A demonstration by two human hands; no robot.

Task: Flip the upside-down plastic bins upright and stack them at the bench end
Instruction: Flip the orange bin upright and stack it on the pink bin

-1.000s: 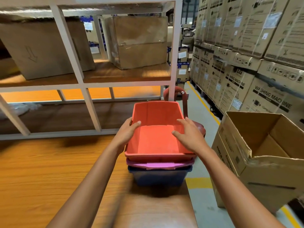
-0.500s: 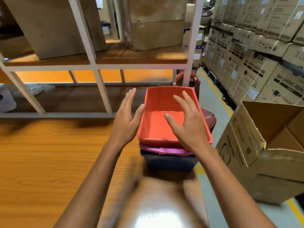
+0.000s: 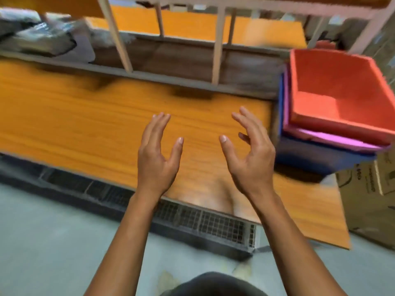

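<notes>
Since the earlier frame both hands have been drawn off the orange bin and the view has been swung leftward, so that the stack of bins, formerly at the centre, is now seen at about 2 o'clock. The left hand point(image 3: 157, 155) is held over the tabletop point(image 3: 85, 124) with fingers spread wide and nothing gripped; the right hand point(image 3: 249, 154) is held beside it, fingers loosely curled and apart, likewise empty. Neither hand is touching a bin.

Three bins are nested upright at the right end of the tabletop. The orange bin point(image 3: 333, 90) is seated on top, its mouth turned upward, and nothing is seen inside it. Beneath it only the rim of the pink bin point(image 3: 329, 138) is shown, and below that the dark wall of the blue bin point(image 3: 305, 155), which is resting on the tabletop. The contents of the two lower bins are hidden by the one above.

A cardboard box point(image 3: 367, 199) is seen at 3 o'clock, just beside the tabletop's end and below the stack. A white shelf frame point(image 3: 218, 45) is stood behind the tabletop at 12 o'clock, and crumpled plastic wrap point(image 3: 42, 37) is lying at 10 o'clock. A wire mesh panel point(image 3: 213, 223) is visible under the near edge of the tabletop. Much of the scene is blurred by motion
</notes>
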